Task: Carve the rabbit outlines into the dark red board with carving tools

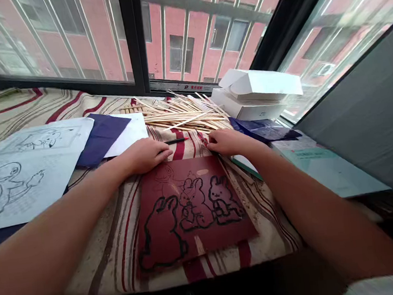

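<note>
A dark red board (195, 240) with black-outlined rabbit-like figures lies on the striped cloth in front of me, a fainter sketch near its far edge. At its far left corner is my left hand (150, 154), fingers curled and pressed together; what they hold, if anything, is hidden. Just beyond those fingertips, a black pen (177, 141) with a red tip lies on the cloth. My right hand (227, 142) is closed near the far right corner, its fingertips bent down, and I cannot make out anything within them. A thin wooden strip (238, 170) runs beside the board below this hand.
Thin wooden sticks (182, 114) are heaped by the window. White boxes (260, 90) stand back right, with dark blue sheets (267, 129) before them and a pale green book (323, 163) beyond my right arm. Left are drawing sheets (57, 179) and dark blue paper (103, 135).
</note>
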Action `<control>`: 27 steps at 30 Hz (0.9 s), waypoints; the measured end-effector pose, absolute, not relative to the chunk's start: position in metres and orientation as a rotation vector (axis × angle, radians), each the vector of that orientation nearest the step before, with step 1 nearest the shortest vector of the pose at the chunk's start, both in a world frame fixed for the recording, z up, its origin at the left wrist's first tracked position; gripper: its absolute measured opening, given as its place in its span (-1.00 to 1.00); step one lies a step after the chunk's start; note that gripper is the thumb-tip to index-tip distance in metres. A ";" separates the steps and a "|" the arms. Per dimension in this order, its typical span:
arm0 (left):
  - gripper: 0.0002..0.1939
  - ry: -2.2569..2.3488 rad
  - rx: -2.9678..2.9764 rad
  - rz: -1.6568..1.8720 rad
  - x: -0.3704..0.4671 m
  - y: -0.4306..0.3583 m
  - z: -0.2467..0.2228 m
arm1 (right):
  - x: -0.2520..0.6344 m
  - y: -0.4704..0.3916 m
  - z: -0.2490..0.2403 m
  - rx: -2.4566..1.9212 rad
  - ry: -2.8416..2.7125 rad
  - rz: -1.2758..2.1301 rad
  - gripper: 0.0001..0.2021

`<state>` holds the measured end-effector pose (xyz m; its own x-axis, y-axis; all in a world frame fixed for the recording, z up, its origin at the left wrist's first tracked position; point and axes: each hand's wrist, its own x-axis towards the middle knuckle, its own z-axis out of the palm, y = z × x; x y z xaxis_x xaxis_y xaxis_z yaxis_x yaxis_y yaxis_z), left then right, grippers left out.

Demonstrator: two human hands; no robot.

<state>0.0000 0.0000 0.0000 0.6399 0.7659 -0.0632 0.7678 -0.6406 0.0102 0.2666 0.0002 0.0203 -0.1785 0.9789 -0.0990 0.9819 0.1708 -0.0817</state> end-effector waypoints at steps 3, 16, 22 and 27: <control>-0.43 1.316 2.827 -0.075 0.001 0.000 0.002 | 0.270 0.001 0.022 2.117 2.390 -0.133 -0.85; -0.52 1.257 2.754 0.060 0.002 -0.002 0.003 | 0.274 -0.080 0.054 1.714 3.303 -1.584 -0.89; -0.51 1.285 2.780 -0.013 0.006 -0.003 0.005 | 0.229 -0.068 0.057 1.570 2.920 -2.628 -0.71; -0.46 1.411 2.870 -0.067 0.003 -0.005 0.005 | 0.160 -0.044 0.059 1.268 2.447 -3.039 -0.71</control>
